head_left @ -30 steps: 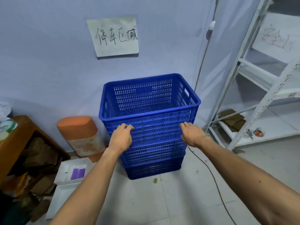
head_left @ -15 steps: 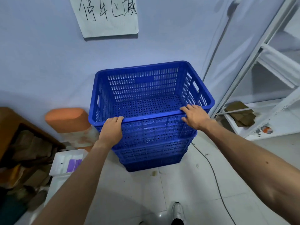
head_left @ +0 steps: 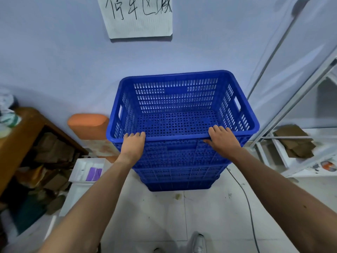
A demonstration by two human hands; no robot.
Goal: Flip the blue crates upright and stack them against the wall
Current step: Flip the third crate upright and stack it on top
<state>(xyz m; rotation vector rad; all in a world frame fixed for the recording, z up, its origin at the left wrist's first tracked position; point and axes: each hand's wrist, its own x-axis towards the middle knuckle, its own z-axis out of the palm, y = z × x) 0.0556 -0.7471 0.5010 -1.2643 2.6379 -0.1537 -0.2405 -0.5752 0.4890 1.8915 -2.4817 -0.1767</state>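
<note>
The top blue crate [head_left: 182, 114], gripped at its near rim by both hands' curled fingers [head_left: 135, 135], should be seated squarely, flush to the wall [head_left: 54, 61].

One sign [head_left: 139, 16] is legible. It is a white paper sheet fixed to the wall [head_left: 54, 52] above the crates [head_left: 182, 110]. It carries four large handwritten black characters in a single row: 停车区域. The top edge of the sheet is cut off by the frame, so the upper strokes of the characters are partly out of view. The lower half of the sheet is blank.

The crates carry no readable label, brand or number; the solid panel in the slotted back wall of the top one is plain. Items on the shelf [head_left: 310, 161] at right are too small to read.
</note>
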